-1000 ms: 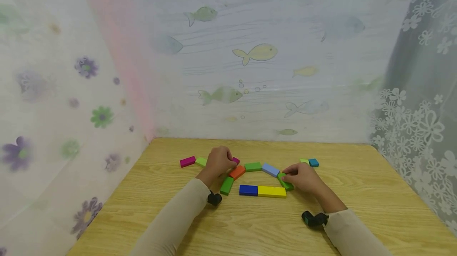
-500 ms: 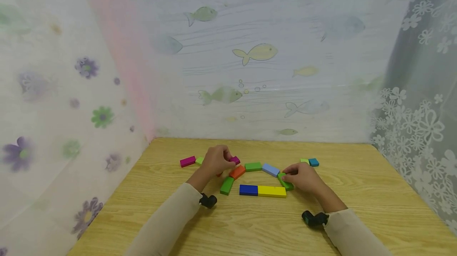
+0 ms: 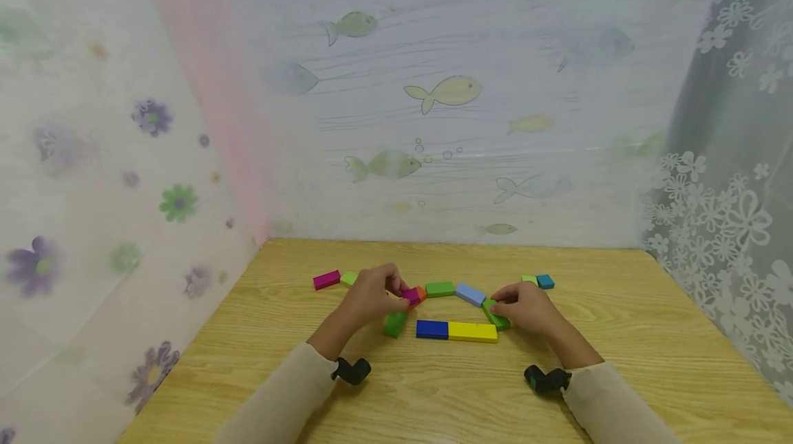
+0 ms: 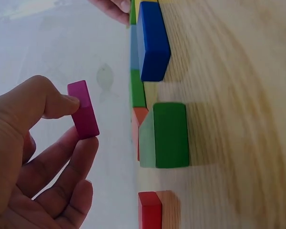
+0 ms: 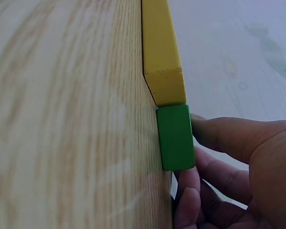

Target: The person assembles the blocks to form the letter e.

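Hovering at left over the wood-grained table, an oblong magenta block is pinched by the left hand; at right, a smooth green block is gripped by the right hand. Only by the left wrist view is a red block revealed.
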A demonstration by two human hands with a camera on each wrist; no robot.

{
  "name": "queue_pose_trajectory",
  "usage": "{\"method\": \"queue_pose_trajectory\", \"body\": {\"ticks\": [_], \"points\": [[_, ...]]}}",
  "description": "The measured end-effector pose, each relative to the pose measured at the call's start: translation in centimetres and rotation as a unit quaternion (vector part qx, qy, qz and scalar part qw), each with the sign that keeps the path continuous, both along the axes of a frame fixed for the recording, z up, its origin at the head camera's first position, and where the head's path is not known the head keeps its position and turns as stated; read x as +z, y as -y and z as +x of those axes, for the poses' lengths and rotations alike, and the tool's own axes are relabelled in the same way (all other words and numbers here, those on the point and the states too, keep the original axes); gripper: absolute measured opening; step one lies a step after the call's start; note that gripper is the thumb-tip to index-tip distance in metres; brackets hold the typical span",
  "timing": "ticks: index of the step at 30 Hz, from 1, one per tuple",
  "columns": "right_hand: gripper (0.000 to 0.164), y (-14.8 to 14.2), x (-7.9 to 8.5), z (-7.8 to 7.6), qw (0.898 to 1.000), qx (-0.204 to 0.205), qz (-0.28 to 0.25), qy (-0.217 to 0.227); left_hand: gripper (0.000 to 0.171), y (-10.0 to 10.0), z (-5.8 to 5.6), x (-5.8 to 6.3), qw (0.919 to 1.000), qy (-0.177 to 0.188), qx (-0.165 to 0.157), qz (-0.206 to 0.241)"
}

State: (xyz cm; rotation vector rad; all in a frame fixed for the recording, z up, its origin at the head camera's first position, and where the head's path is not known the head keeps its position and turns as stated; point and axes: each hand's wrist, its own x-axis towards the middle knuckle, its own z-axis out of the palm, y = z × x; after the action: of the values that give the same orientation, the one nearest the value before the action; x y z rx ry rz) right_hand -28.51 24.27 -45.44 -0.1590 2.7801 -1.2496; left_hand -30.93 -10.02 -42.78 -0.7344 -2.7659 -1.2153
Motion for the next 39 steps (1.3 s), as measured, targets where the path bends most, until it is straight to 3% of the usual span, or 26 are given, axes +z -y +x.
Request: {"method": "queue_pose_trajectory", "body": {"ticks": [10, 20, 39], "points": [[0.029, -0.1, -0.1, 0.1, 1.0, -0.002, 0.008, -0.003, 0.033, 0.8, 2.0, -0.2, 0.9991, -0.014, -0.03, -0.025], [0.031, -0.1, -0.1, 0.1, 1.0, 0.004, 0.004, -0.004, 0.029, 1.0, 2.5, -0.6, 0.9958, -0.015, -0.049, -0.075], [0.03, -0.1, -0.2, 0.1, 1.0, 0.003, 0.008, -0.005, 0.03, 0.9, 2.5, -0.9, 0.9921, -0.037, -0.064, -0.101]]}}
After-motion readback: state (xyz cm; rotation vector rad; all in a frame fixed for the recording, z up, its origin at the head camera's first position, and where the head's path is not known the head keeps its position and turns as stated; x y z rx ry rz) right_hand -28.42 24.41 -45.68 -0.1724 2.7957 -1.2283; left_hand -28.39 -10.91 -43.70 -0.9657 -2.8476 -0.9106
